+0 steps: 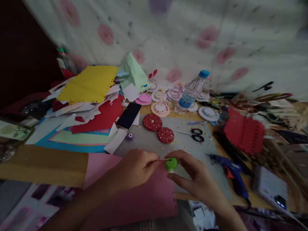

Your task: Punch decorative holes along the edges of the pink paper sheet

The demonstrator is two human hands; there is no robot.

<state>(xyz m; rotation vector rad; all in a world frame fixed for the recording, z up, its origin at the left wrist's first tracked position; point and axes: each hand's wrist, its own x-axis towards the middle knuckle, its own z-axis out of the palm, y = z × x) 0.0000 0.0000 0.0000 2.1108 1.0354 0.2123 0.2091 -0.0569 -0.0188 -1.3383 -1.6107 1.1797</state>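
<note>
- Both grips closed: left hand (138,167) on pink paper (149,199), right hand (192,176) around green punch (171,164).
- Gray mat (141,144) beneath them.
- Flowered curtain (168,41) beyond, behind wooden table (187,196).

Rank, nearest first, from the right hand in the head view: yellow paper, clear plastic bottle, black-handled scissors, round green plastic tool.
1. Round green plastic tool, by the right hand.
2. Black-handled scissors, just beyond it.
3. Clear plastic bottle, behind the scissors.
4. Yellow paper, far left.
</note>
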